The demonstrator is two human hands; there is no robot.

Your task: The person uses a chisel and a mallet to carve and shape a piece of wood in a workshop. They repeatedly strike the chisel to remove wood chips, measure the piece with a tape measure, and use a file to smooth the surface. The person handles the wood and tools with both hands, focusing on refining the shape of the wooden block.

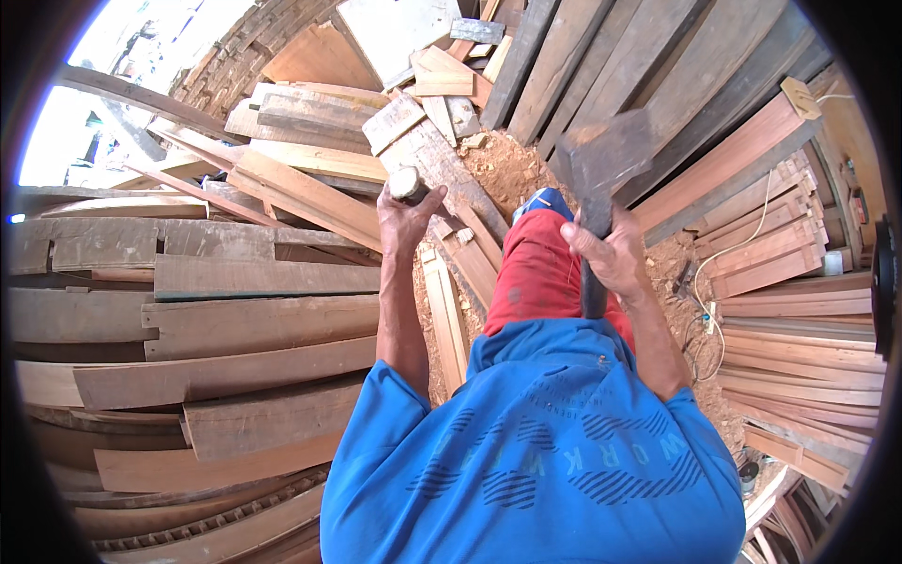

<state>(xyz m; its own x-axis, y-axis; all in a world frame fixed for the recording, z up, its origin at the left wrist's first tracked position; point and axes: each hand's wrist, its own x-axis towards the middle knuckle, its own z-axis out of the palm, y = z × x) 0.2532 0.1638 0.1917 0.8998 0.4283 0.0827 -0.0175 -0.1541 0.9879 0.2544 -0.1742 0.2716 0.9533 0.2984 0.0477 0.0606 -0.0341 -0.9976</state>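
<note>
My right hand point(611, 252) is wrapped round the dark handle of a hatchet point(606, 160). Its broad, dark blade points away from me, slightly blurred, and the handle's lower end hangs over my red trousers point(537, 273). Off to the left, my left hand point(406, 221) is raised with its fingers curled round a short round piece point(407, 182). That piece has a pale, flat end and a darker side; its exact kind is unclear. Beyond the left hand lies a long, worn plank point(442, 169) with small wood offcuts on it.
Stacked boards point(263, 315) fill the left side. Long, dark beams point(648, 56) lean at the far right, and bundled reddish slats point(799, 352) lie at the right. A pale cable point(719, 334) loops over the ground there. Wood chips and sawdust point(507, 169) cover the ground ahead.
</note>
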